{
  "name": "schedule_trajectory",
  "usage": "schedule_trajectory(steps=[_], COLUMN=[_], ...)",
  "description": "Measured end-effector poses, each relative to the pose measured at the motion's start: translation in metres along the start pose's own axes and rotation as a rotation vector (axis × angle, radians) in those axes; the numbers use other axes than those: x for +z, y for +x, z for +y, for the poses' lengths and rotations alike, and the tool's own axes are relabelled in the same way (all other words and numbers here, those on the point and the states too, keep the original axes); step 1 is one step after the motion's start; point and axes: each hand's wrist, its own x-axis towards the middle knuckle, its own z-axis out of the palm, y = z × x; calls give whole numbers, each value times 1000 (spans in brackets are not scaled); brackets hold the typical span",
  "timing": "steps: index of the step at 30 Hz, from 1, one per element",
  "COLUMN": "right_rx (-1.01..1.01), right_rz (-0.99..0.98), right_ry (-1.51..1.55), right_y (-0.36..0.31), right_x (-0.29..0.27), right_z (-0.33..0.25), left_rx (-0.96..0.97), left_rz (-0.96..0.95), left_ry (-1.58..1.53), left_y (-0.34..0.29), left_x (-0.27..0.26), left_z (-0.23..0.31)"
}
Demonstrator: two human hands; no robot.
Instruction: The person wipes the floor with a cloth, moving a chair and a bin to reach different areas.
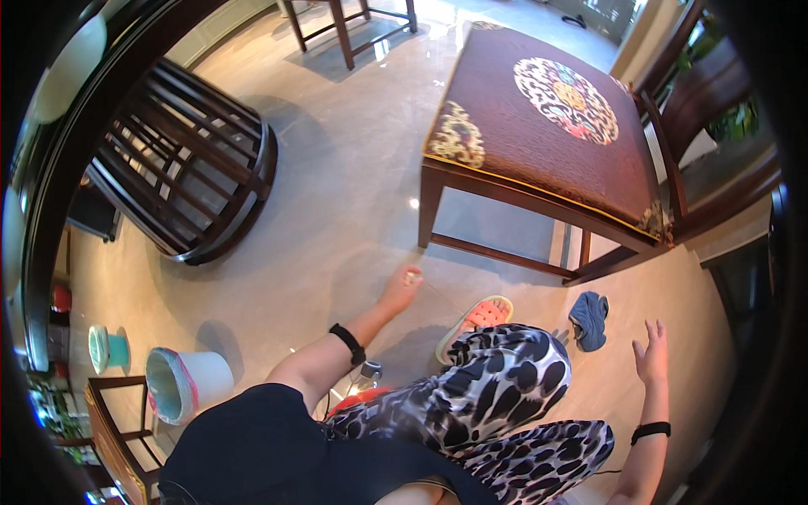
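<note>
My left hand (402,290) reaches forward over the floor, near the front leg of a dark wooden chair (539,210). Its fingers are curled closed, and a small pale bit shows among them, too small to name. Off to the right, my right hand (651,355) is raised with fingers spread and holds nothing. A crumpled blue cloth (589,321) lies on the floor between my knee and the right hand. In front of my bent knee is a coral and cream sandal (484,316).
The chair's brown seat cushion (505,109) bears embroidered patterns. A slatted dark wooden table base (202,168) stands at left. Below it are a white lined bin (202,379) and a small teal bin (115,349). Another chair (122,438) stands at lower left. Something red (358,399) sits beside my leg.
</note>
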Motion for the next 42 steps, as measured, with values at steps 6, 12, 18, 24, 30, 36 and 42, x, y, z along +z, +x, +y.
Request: schedule_trajectory(steps=[6, 12, 18, 24, 30, 36, 42], right_rx=[-18, 201, 293, 36, 110, 67, -8], right_rz=[201, 511, 545, 436, 437, 415, 272], right_ry=[311, 675, 954, 1455, 1582, 1626, 1651], right_y=[61, 113, 127, 174, 160, 147, 121], right_x=[-29, -70, -91, -112, -101, -124, -120], right_z=[-34, -25, -73, -61, -102, -106, -133], left_rx=[229, 335, 278, -8, 145, 155, 21], left_rz=[229, 207, 22, -207, 43, -9, 158], left_ry=[-248, -530, -631, -766, -340, -610, -825], left_y=[28, 61, 94, 119, 106, 25, -21], left_x=[-69, -67, -40, -39, -36, -51, -94], left_z=[66, 196, 238, 268, 244, 245, 233])
